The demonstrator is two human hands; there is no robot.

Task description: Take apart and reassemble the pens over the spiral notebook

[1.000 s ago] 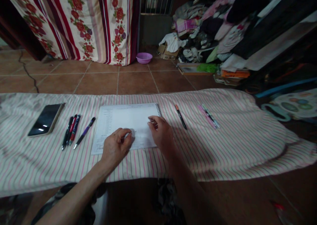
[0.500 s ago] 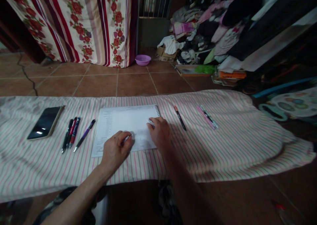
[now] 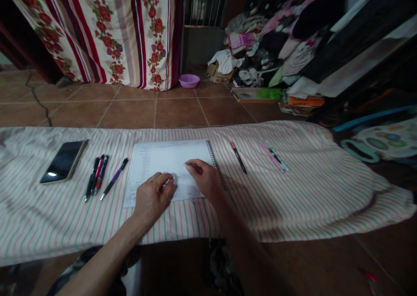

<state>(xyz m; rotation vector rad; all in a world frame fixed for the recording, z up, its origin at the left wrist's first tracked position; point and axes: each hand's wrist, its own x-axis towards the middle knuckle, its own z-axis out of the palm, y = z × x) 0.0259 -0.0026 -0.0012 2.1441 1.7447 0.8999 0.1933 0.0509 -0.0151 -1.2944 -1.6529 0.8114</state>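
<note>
A spiral notebook (image 3: 169, 154) lies on the striped cloth with its coil on the right; faint print runs along the page's left side. My left hand (image 3: 153, 194) rests on its lower part, fingers pinched on a small thing with a silvery tip. Over the page's right half, my right hand (image 3: 206, 178) pinches a thin, dark thing, too small to name. To the left lie a purple-and-black pen (image 3: 114, 178) and a cluster of pens (image 3: 97, 176). Right of the notebook are a black pen with an orange end (image 3: 238, 157) and a pink pen (image 3: 273, 157) beside a pale green one (image 3: 276, 156).
A phone (image 3: 63, 162) lies at the left on the striped cloth (image 3: 312, 178). Beyond it are the tiled floor (image 3: 130, 107), a purple basin (image 3: 189, 81), a floral curtain (image 3: 124, 35) and a heap of clothes (image 3: 260, 48). A pale green handled object (image 3: 360, 150) stands at the right.
My right hand has shifted left from the notebook's coil side to over the page, and a thin dark thing now shows at its fingertips. My left hand stays nearly in place.
</note>
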